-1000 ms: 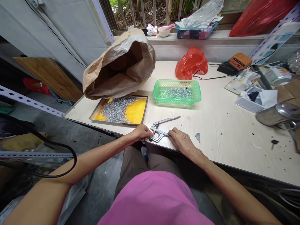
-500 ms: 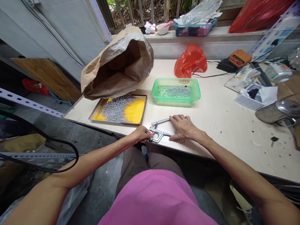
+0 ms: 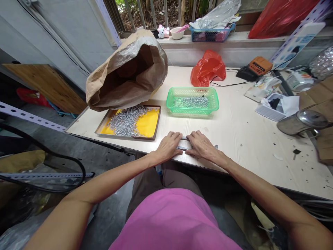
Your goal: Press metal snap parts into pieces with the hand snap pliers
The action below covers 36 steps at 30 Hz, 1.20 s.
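A pair of grey metal spring pliers (image 3: 182, 148) lies at the front edge of the table, mostly hidden under both hands. My left hand (image 3: 168, 146) is wrapped over the pliers' left part, fingers on the far handle and thumb at the near one. Close on its right, my right hand (image 3: 201, 144) grips the same two handles the same way. Only short stretches of the handles show between the hands. Beyond them stands a green plastic basket (image 3: 192, 111) holding small silvery metal pins. To the left, a shallow tray (image 3: 155, 127) with a yellow bottom carries many similar pieces.
A large open brown paper sack (image 3: 104, 80) leans over the tray's back. Further back lie a red plastic bag (image 3: 208, 69) and an orange-black battery charger (image 3: 256, 67). A metal jug (image 3: 299, 121) and a white box (image 3: 270, 111) stand at the right.
My left hand has left the pliers' jaw end and moved right onto the handles, beside my right hand. The pliers' head, visible before, is now covered. The view has shifted slightly.
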Motion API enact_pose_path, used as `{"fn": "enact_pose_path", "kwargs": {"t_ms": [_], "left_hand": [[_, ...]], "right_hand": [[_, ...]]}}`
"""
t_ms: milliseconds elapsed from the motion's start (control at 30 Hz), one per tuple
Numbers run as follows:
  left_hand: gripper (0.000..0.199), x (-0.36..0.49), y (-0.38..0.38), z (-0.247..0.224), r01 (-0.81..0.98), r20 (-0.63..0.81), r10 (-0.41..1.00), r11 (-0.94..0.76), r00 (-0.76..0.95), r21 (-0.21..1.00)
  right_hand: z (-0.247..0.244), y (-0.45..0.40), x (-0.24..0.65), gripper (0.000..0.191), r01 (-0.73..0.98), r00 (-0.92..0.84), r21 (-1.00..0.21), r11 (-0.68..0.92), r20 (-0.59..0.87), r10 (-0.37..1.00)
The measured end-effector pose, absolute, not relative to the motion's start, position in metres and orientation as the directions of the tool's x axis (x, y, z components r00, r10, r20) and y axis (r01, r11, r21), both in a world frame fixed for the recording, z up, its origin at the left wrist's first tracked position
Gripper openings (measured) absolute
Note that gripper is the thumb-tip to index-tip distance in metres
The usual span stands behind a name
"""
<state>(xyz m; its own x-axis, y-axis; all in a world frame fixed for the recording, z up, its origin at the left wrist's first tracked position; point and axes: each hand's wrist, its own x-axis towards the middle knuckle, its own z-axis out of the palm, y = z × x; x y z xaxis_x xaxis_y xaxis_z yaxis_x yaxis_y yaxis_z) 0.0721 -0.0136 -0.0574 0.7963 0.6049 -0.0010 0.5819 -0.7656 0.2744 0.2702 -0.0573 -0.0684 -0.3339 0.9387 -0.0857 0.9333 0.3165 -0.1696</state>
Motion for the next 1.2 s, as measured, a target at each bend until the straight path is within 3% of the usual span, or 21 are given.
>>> {"fn": "enact_pose_path", "kwargs": {"t_ms": [133,267,400,600,767,900,1100,1200], "left_hand": [[0.065,0.091,0.006,-0.060,0.476,-0.077,0.472,-0.846,0.878,0.240],[0.051,0.094,0.013,-0.059,0.453,-0.097,0.443,-0.862,0.891,0.227],[0.031,0.096,0.010,-0.064,0.480,-0.071,0.479,-0.839,0.875,0.257],[0.023,0.103,0.009,-0.065,0.572,-0.081,0.570,-0.789,0.818,0.225],[0.027,0.096,-0.017,-0.080,0.594,0.092,0.629,-0.766,0.772,0.245],[0.031,0.096,-0.056,-0.096,0.500,0.207,0.568,-0.812,0.797,0.303],[0.029,0.105,-0.076,-0.098,0.481,0.244,0.597,-0.780,0.764,0.401],[0.032,0.104,-0.077,-0.096,0.459,0.287,0.579,-0.798,0.763,0.391]], "right_hand": [[-0.064,-0.059,0.274,0.072,0.942,-0.312,-0.171,0.289,-0.122,0.942],[-0.061,-0.060,0.278,0.047,0.946,-0.304,-0.162,0.282,-0.129,0.944],[-0.064,-0.056,0.279,0.022,0.931,-0.316,-0.235,0.278,-0.142,0.938],[-0.061,-0.045,0.281,0.015,0.931,-0.310,-0.247,0.271,-0.135,0.941],[-0.058,-0.035,0.298,0.042,0.880,-0.427,-0.274,0.388,-0.097,0.899],[-0.063,-0.025,0.311,0.027,0.864,-0.422,-0.330,0.379,-0.066,0.904],[-0.060,-0.001,0.297,0.018,0.944,-0.251,-0.213,0.251,0.028,0.968],[-0.050,0.001,0.265,0.019,0.912,-0.378,-0.159,0.378,0.031,0.925]]}}
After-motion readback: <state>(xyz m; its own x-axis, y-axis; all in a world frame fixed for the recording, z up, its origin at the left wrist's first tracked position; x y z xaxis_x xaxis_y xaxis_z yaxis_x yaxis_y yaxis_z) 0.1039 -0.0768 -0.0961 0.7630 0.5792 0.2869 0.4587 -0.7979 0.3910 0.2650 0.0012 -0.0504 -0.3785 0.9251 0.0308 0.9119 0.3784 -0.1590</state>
